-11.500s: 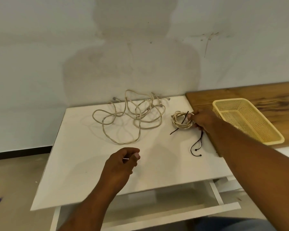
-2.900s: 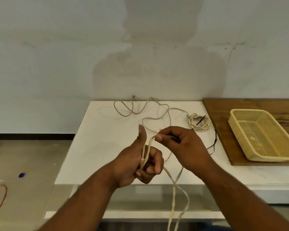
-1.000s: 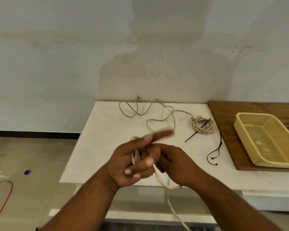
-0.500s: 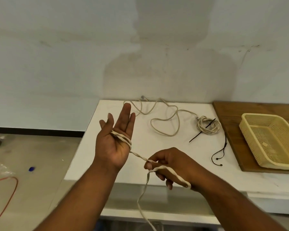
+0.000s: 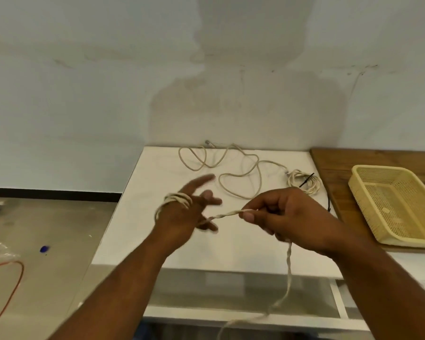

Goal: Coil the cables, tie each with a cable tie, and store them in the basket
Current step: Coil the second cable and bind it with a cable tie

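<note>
Mid-frame, my left hand point(image 5: 182, 214), fingers spread, wears a few turns of beige cable point(image 5: 227, 213); my right hand point(image 5: 287, 217) pinches it. Most lies loose. One tied coil point(image 5: 304, 184) waits near the basket point(image 5: 378, 168), unstored.

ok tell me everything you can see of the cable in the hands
The cable is cream and looks like two strands twisted together. Several turns are wound round the straight fingers of the left hand. A short straight stretch runs across to the right hand, which pinches it. Below that hand it hangs down past the front edge of the white table and leaves the picture at the bottom.
</note>
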